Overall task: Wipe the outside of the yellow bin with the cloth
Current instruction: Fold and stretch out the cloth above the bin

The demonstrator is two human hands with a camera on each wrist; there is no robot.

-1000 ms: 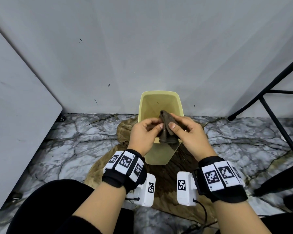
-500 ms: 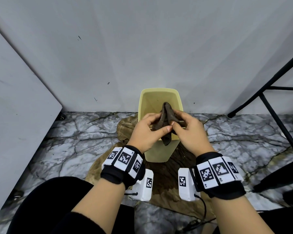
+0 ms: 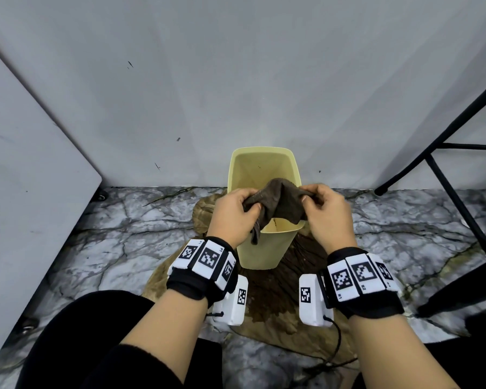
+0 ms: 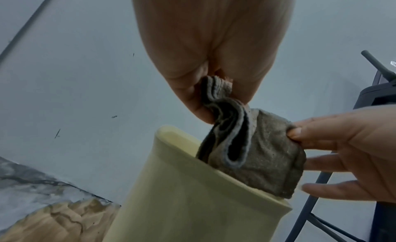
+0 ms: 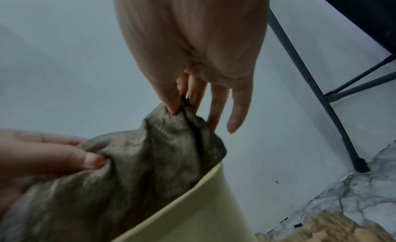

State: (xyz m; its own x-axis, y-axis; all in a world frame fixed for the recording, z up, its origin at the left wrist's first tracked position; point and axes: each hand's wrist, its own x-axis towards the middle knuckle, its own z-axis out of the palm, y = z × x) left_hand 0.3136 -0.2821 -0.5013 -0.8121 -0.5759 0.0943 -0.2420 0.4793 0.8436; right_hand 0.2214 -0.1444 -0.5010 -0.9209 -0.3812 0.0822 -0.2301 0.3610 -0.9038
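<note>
Spreading the cloth [image 3: 278,200] wider than half a second ago, left hand [image 3: 233,214] and right hand [image 3: 327,211] each pinch an edge above the yellow bin [image 3: 260,251] (upright on the floor). No outside wall is touched yet; wiping appears imminent.

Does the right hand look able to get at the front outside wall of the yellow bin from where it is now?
Probably yes. The right hand pinches the cloth just above the yellow bin, whose front wall faces the person with nothing before it. It shares the cloth with the left hand.
</note>
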